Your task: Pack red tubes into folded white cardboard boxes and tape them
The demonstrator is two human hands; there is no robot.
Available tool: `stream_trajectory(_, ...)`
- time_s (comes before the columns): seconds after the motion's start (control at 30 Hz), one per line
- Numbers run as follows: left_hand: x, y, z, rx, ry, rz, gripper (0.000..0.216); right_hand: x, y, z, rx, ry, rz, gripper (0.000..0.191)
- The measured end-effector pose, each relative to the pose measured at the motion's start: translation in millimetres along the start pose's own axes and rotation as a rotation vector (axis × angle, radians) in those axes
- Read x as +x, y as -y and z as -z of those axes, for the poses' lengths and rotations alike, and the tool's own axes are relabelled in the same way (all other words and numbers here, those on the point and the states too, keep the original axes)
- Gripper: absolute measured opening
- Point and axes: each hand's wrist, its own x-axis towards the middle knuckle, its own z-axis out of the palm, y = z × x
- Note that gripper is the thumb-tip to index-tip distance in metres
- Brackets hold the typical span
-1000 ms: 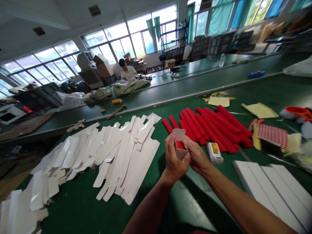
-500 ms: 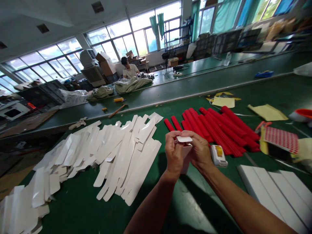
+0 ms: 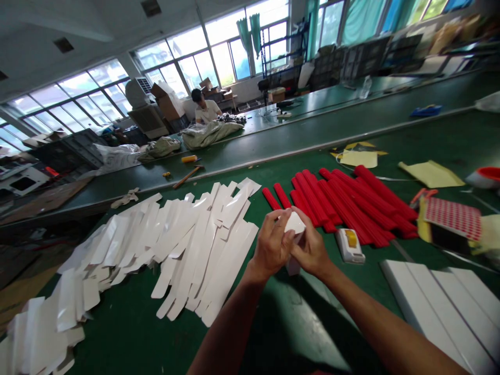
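Note:
Between my two hands stands a narrow white cardboard box point(image 3: 295, 223), its end flap folded down over the top. My left hand point(image 3: 272, 242) grips its left side, fingers at the flap's edge. Wrapped round the right side is my right hand point(image 3: 311, 245). Most of the box's length is hidden behind my hands. Just beyond them lie several red ribbed rods point(image 3: 347, 203). To the left spreads a heap of flat white box blanks point(image 3: 207, 245). Several closed white boxes point(image 3: 437, 307) lie side by side at the right.
A small white tape dispenser point(image 3: 350, 245) sits right of my hands. Farther right are a red-dotted sheet point(image 3: 453, 219), yellow paper point(image 3: 432, 173) and a tape roll point(image 3: 486, 178). A hammer point(image 3: 187, 177) lies toward the back. Across the benches a person point(image 3: 206, 108) sits at work.
The box's end flap, raised and partly open before, is now folded down flat. My left hand has shifted left and lower, with its fingers over the flap.

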Motion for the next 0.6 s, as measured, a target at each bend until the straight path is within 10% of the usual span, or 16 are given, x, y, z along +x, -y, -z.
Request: stream_trajectory(0.6,28.6,-10.2,37.9,0.321,0.374,-0.019,0.036,10.0,6.0,-4.5,-0.213,0.058,0.1,0.061)
